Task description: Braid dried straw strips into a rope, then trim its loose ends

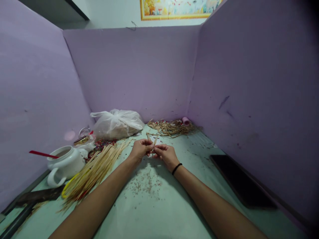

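Both hands meet over the middle of the pale green tabletop (149,212). My left hand (141,148) is closed in a pinch on a thin tan straw strip (156,139), whose ends stick up past the fingertips. My right hand (166,154), with a black band at the wrist, pinches the same piece from the other side. Whether it is one folded strip or two is too small to tell. Left of my left forearm lies a spread bundle of straw strips (99,167). Beyond the hands sits a heap of knotted straw cords (171,127) with small red and white bits.
At left stand a white teapot (68,166) with a red stick in it and a dark flat blade-like piece (40,196). A tied white plastic bag (117,124) rests by the back wall. A black phone-like slab (241,181) lies right. Purple panels (132,73) enclose three sides.
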{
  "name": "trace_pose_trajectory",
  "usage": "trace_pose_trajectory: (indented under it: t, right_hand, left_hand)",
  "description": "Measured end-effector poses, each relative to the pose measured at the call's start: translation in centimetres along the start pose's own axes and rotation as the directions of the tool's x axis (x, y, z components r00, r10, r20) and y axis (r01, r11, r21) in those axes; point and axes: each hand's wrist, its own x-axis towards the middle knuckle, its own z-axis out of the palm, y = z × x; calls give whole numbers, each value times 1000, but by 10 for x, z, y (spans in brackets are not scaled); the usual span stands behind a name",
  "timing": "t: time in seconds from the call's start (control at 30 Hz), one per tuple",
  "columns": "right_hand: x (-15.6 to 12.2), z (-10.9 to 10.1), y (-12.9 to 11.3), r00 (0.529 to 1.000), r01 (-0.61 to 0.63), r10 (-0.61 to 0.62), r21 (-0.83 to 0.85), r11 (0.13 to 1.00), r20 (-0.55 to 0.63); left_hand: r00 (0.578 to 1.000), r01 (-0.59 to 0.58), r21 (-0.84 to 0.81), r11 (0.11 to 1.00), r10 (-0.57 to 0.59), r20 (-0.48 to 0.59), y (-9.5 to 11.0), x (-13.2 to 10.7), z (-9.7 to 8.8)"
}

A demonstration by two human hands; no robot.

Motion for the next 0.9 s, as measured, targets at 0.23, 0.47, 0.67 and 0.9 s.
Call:
trace_pose_trajectory:
  t: [0.23,0.47,0.67,0.9]
  right_hand:
    - [1,0,-2,998,1,-1,-9,1000,-58]
    - [0,6,5,998,37,-39,-50,998,-45]
    - [1,6,8,998,49,-52,-72,996,-39]
    - [-1,4,2,997,18,-26,-101,995,-78]
  left_hand:
    - [774,-453,584,674,622,-118,18,-16,3]
    - [860,-256,884,391,511,23,10,-21,12]
    - [867,-208,918,338,498,13,8,-21,11]
    - [775,-361,812,458,631,-12,22,-23,8]
